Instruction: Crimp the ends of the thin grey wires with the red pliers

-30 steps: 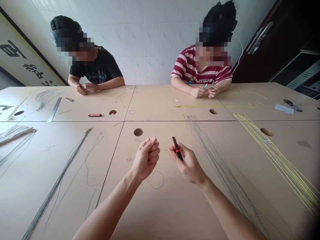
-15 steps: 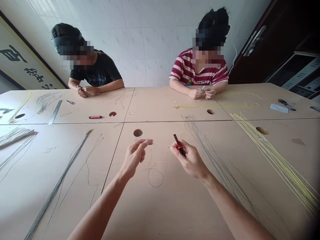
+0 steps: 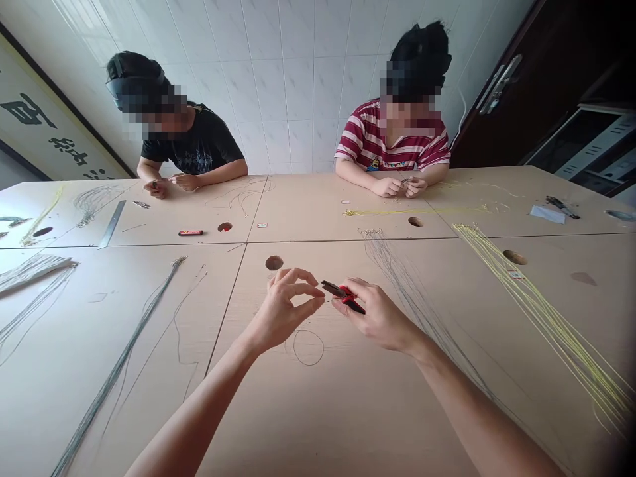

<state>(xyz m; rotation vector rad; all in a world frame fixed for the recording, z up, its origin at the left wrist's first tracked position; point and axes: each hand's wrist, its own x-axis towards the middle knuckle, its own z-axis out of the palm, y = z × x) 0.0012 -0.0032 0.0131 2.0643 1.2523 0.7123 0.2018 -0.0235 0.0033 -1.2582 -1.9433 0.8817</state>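
Note:
My right hand point(image 3: 380, 311) grips pliers point(image 3: 348, 301) with red and black handles, their jaws pointing left. Close to the jaw tips is my left hand point(image 3: 291, 305), thumb and index finger pinched together. They seem to hold the end of a thin dark cord point(image 3: 309, 365), which curls into a loop just below the hands. The very tip between the fingers is too small to make out.
Grey-green cords point(image 3: 132, 354) lie bundled on the left, thin grey cords point(image 3: 422, 315) and yellow cords point(image 3: 541, 308) on the right. A round hole point(image 3: 273, 263) pierces the table beyond my left hand. Two people sit opposite; a red marker-like stick point(image 3: 191, 232) lies on their side.
My left hand has turned and closed into a pinch. The pliers have swung from pointing up to pointing left, and both hands have come closer together.

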